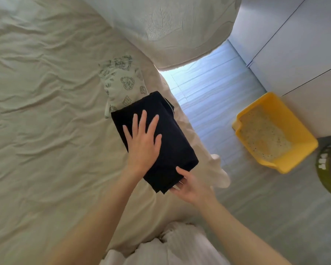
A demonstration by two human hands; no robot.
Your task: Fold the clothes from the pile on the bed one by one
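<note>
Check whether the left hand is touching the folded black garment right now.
Touching. The head view shows the left hand lying flat, fingers spread, on top of the folded black garment, with no gap visible.

Left hand [143, 142] flat, fingers spread, pressing on top of the folded black garment [172, 134], right hand [191, 186] pinching its near corner, both forearms bare

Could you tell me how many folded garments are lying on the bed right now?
2: a black garment near the bed's edge under the hands, and a printed white garment just beyond it, partly covered by the black one. Others may be out of view.
</note>
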